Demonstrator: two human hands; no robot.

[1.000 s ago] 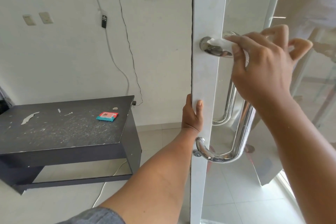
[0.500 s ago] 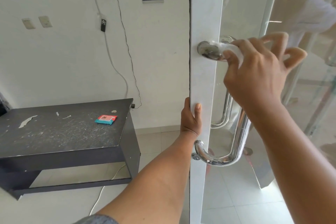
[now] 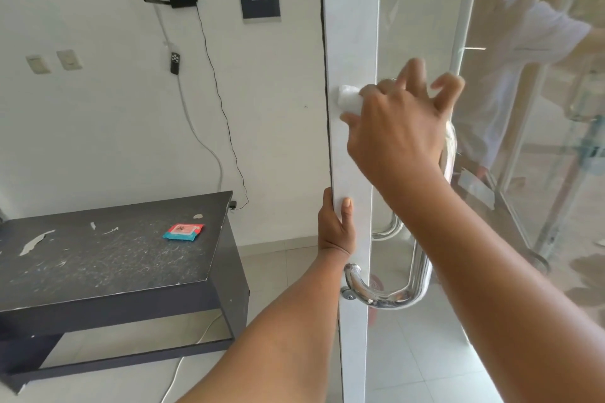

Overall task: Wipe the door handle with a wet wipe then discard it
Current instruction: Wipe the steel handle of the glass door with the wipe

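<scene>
The right hand (image 3: 397, 127), fingers pinching the wet wipe (image 3: 349, 101), has slid onto the door handle's (image 3: 414, 285) top mount; left hand (image 3: 337, 229) still grips the door edge; wiping continues.

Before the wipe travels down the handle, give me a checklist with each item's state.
1. Wet wipe in right hand: ok.
2. Wipe pressed on door handle's top mount: ok.
3. Left hand steadying the door frame edge: ok.
4. Handle bar below unobstructed: ok; left hand sits above the lower mount.
5. Wipe moist enough: cannot tell.
6. Bin for discarding in view: not ok.
</scene>
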